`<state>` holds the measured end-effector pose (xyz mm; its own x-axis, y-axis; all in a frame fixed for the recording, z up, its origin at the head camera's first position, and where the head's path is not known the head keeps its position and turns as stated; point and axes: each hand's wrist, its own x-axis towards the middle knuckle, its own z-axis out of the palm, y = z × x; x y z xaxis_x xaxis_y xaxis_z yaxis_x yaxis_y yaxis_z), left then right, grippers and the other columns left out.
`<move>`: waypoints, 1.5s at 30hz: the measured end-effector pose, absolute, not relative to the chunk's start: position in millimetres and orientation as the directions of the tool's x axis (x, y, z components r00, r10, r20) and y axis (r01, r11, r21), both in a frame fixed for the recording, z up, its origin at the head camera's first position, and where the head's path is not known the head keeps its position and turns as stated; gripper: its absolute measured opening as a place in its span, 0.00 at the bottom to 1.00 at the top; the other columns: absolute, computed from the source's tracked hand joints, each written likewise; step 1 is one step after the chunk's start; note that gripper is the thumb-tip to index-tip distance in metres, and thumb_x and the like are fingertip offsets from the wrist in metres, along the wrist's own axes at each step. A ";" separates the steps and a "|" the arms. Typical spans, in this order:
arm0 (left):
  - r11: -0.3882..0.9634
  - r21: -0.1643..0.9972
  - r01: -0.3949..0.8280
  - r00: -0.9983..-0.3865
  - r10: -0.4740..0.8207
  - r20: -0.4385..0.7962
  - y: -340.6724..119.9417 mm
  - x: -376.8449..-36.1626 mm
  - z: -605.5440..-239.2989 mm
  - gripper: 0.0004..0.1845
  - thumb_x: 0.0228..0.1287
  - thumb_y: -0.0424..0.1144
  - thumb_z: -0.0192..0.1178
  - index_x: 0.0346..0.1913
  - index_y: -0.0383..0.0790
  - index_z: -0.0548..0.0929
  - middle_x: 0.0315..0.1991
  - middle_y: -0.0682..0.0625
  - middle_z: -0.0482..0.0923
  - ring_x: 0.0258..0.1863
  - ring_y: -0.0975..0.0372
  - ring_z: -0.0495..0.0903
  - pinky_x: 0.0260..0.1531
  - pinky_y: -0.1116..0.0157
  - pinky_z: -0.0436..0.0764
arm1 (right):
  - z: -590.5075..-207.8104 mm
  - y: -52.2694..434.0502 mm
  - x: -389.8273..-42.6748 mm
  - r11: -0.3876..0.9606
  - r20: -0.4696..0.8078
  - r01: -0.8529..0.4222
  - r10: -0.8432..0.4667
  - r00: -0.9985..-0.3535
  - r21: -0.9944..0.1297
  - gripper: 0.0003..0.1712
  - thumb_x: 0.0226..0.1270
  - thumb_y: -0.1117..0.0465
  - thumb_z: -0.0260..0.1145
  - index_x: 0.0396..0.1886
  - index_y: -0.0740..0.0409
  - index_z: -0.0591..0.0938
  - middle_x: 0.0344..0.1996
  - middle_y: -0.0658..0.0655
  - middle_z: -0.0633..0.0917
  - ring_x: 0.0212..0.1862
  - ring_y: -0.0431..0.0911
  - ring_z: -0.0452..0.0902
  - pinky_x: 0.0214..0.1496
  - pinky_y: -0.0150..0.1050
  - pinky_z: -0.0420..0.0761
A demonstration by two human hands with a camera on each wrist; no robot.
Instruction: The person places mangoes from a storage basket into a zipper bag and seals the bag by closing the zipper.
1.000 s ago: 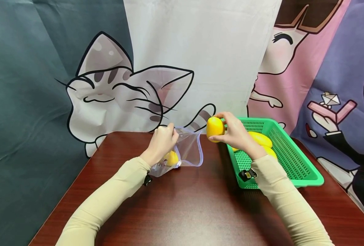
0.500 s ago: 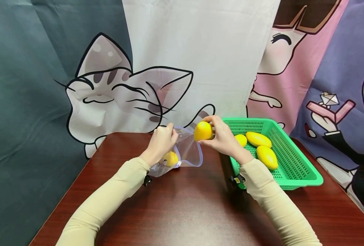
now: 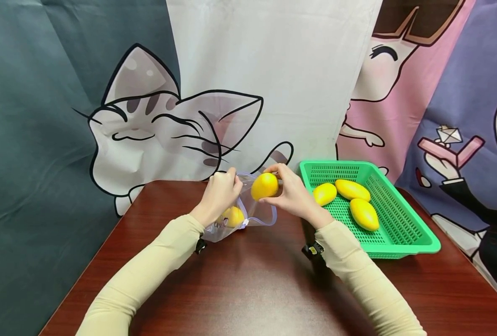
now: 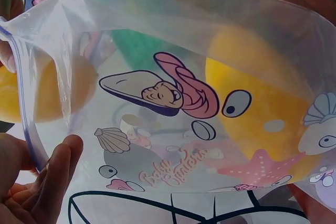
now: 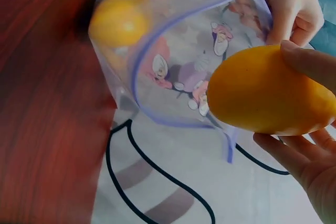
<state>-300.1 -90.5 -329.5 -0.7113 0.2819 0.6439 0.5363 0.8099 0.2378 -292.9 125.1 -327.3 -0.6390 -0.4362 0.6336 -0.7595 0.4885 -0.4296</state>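
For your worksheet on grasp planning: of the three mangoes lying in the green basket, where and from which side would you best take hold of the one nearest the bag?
Take the leftmost mango across its narrow middle, coming from above. It lies on its side on the green basket floor, apart from the other two mangoes, so its flanks look free, and the basket walls block a low sideways approach.

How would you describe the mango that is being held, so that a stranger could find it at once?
Start at the green basket on the right of the brown table; three mangoes lie in it. Just left of it, the right hand holds one more mango at the mouth of a clear bag. It is the only mango in the air.
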 end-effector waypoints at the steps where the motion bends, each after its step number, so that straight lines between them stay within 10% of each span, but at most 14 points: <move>1: 0.809 0.235 0.539 -0.708 0.283 0.647 -90.6 -300.2 -329.4 0.10 0.62 0.32 0.51 0.23 0.36 0.70 0.11 0.51 0.60 0.09 0.60 0.67 0.11 0.72 0.67 | -328.8 123.5 -293.6 0.481 0.635 -0.763 -0.439 -0.636 -0.431 0.40 0.39 0.61 0.81 0.52 0.58 0.69 0.48 0.56 0.75 0.48 0.49 0.76 0.49 0.43 0.81; 29: 0.809 0.244 0.535 -0.713 0.277 0.644 -93.0 -299.3 -325.8 0.09 0.63 0.32 0.51 0.24 0.36 0.71 0.12 0.49 0.63 0.12 0.58 0.72 0.14 0.68 0.73 | -357.6 113.5 -307.6 0.461 0.593 -0.785 -0.518 -0.617 -0.414 0.38 0.37 0.60 0.82 0.49 0.57 0.71 0.46 0.53 0.79 0.46 0.44 0.76 0.48 0.38 0.80; 45: 0.794 0.235 0.560 -0.667 0.263 0.697 -94.6 -300.0 -326.1 0.09 0.62 0.29 0.50 0.23 0.36 0.68 0.10 0.50 0.61 0.10 0.58 0.71 0.11 0.67 0.68 | -341.2 116.6 -304.4 0.383 0.585 -0.826 -0.583 -0.563 -0.413 0.16 0.54 0.71 0.70 0.43 0.61 0.78 0.40 0.54 0.82 0.43 0.49 0.83 0.41 0.36 0.83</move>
